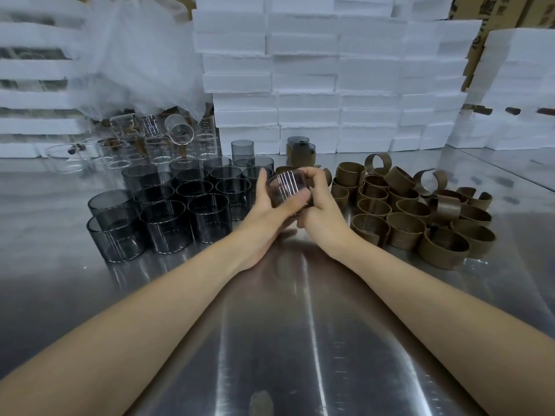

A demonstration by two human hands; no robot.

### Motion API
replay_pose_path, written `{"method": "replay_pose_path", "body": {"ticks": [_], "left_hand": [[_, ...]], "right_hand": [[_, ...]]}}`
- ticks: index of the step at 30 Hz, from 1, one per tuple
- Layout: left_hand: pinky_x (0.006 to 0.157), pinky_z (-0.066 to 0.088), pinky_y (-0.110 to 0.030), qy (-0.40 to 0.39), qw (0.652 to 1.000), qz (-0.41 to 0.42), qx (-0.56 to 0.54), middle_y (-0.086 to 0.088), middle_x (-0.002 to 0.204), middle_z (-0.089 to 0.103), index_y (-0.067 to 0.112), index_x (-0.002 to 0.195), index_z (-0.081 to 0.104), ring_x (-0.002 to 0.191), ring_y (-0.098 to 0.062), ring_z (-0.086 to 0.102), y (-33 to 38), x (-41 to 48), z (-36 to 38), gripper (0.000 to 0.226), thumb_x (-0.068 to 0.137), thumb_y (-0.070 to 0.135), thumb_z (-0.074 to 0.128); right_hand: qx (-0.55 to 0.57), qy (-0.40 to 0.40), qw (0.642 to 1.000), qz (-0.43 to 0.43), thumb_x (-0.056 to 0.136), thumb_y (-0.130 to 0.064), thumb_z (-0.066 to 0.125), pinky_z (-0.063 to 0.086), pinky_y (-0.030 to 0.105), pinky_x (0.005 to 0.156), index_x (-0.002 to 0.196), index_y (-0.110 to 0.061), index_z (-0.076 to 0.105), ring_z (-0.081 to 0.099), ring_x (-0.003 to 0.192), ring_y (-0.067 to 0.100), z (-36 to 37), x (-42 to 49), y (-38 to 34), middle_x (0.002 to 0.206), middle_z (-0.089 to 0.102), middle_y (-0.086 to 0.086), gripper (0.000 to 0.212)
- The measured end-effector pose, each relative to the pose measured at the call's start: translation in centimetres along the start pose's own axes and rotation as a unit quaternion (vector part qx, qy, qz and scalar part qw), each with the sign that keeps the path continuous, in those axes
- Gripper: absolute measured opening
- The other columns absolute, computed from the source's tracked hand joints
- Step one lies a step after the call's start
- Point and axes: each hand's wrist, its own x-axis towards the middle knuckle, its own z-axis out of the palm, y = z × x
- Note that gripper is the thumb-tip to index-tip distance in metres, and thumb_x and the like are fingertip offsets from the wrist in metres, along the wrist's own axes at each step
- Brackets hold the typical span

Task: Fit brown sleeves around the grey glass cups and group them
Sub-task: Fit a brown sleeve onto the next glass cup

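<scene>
Both my hands hold one grey glass cup (285, 187) above the steel table, its base tilted toward me, with a brown sleeve around it. My left hand (270, 208) grips it from the left, thumb across the front. My right hand (315, 205) curls round its right side and top. Several bare grey glass cups (168, 217) stand grouped to the left. A heap of loose brown sleeves (414, 211) lies to the right. Two sleeved cups (301, 151) stand at the back by the foam blocks.
The steel table (300, 340) stretches toward me. Clear glass beakers (156, 142) stand at the back left under a plastic sheet (135, 55). Stacked white foam blocks (330, 79) wall off the back and the right side.
</scene>
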Motion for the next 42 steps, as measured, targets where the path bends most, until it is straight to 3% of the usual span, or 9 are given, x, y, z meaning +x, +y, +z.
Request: {"method": "replay_pose_path", "body": {"ticks": [5, 10, 13, 16, 19, 25, 32, 36, 42], "left_hand": [[0.114, 0.035, -0.040, -0.011, 0.998, 0.040, 0.054, 0.005, 0.153, 0.032, 0.036, 0.152, -0.014, 0.137, -0.014, 0.041, -0.2, -0.5, 0.2, 0.124, 0.069, 0.025, 0.078], [0.101, 0.047, -0.027, 0.027, 0.994, 0.069, 0.084, 0.003, 0.156, 0.027, 0.026, 0.152, -0.015, 0.131, -0.011, 0.046, 0.0, -0.6, 1.0, 0.103, 0.087, 0.017, 0.064], [0.108, 0.041, -0.026, 0.056, 0.990, 0.096, 0.086, 0.016, 0.141, 0.037, 0.021, 0.154, -0.006, 0.121, 0.002, 0.048, 0.0, -0.5, 0.9, 0.088, 0.093, 0.017, 0.058], [0.109, 0.042, -0.034, 0.055, 0.991, 0.108, 0.056, 0.025, 0.132, 0.036, 0.026, 0.153, 0.000, 0.135, -0.013, 0.043, -0.1, -0.4, 0.8, 0.080, 0.095, 0.019, 0.054], [0.087, 0.054, -0.022, 0.049, 0.990, 0.124, 0.044, 0.025, 0.139, 0.031, 0.039, 0.146, 0.011, 0.121, -0.006, 0.054, -0.1, -0.4, 0.5, 0.066, 0.098, 0.017, 0.052], [0.076, 0.059, -0.027, 0.064, 0.989, 0.120, 0.058, 0.005, 0.161, 0.021, 0.029, 0.153, 0.023, 0.134, -0.022, 0.047, 0.0, -0.2, 0.3, 0.064, 0.097, 0.025, 0.053], [0.043, 0.046, -0.020, 0.151, 0.978, 0.101, 0.102, 0.008, 0.121, 0.061, 0.027, 0.138, 0.053, 0.094, -0.029, 0.070, 0.2, -0.2, -0.1, 0.050, 0.092, 0.041, 0.061], [0.036, 0.037, -0.017, 0.153, 0.980, 0.079, 0.102, 0.007, 0.108, 0.065, 0.029, 0.132, 0.057, 0.063, -0.024, 0.073, 0.3, -0.5, 0.0, 0.049, 0.086, 0.043, 0.068], [0.036, 0.040, -0.018, 0.151, 0.981, 0.072, 0.096, 0.009, 0.099, 0.070, 0.033, 0.119, 0.062, 0.042, -0.017, 0.062, 0.3, -0.5, 0.0, 0.035, 0.087, 0.043, 0.067]], "right_hand": [[-0.063, 0.034, 0.997, -0.015, 0.092, 0.004, 0.054, 0.049, 0.017, 0.088, 0.125, -0.006, 0.050, 0.057, 0.096, 0.006, 0.0, 0.2, 0.2, 0.101, 0.057, -0.009, 0.034], [-0.150, 0.033, 0.988, -0.006, 0.092, 0.002, 0.053, 0.049, 0.016, 0.050, 0.114, -0.008, 0.059, 0.062, 0.065, 0.006, -0.7, 0.5, -0.3, 0.086, 0.063, -0.001, 0.026], [-0.250, 0.046, 0.967, -0.002, 0.086, 0.005, 0.048, 0.053, 0.036, 0.056, 0.096, -0.009, 0.060, 0.061, 0.063, 0.017, -0.5, 0.2, -0.2, 0.076, 0.063, 0.005, 0.021], [-0.314, 0.089, 0.945, -0.007, 0.087, -0.002, 0.047, 0.047, 0.038, 0.072, 0.099, -0.015, 0.057, 0.056, 0.084, 0.023, -0.4, -0.1, -0.2, 0.099, 0.059, 0.006, 0.020], [-0.370, 0.097, 0.923, 0.048, 0.090, -0.014, 0.051, 0.049, 0.046, 0.086, 0.130, -0.016, 0.046, 0.057, 0.102, 0.033, -0.5, 0.2, -0.2, 0.132, 0.037, 0.008, 0.040], [-0.369, 0.060, 0.919, 0.122, 0.091, -0.020, 0.056, 0.043, 0.043, 0.095, 0.145, -0.007, 0.023, 0.048, 0.120, 0.040, -0.7, 0.5, 0.1, 0.144, 0.031, 0.020, 0.065], [-0.444, 0.040, 0.890, 0.100, 0.092, -0.019, 0.050, 0.044, 0.044, 0.089, 0.139, -0.011, 0.035, 0.052, 0.116, 0.037, -0.4, 0.0, 0.0, 0.136, 0.041, 0.013, 0.050], [-0.484, 0.031, 0.870, 0.095, 0.093, -0.024, 0.053, 0.049, 0.041, 0.084, 0.118, -0.008, 0.053, 0.057, 0.101, 0.033, -0.5, 0.0, -0.1, 0.129, 0.035, 0.011, 0.029], [-0.425, 0.020, 0.899, 0.106, 0.087, -0.024, 0.065, 0.040, 0.035, 0.099, 0.097, -0.009, 0.056, 0.045, 0.123, 0.035, -0.6, 0.1, 0.2, 0.143, 0.030, 0.018, 0.020]]}}
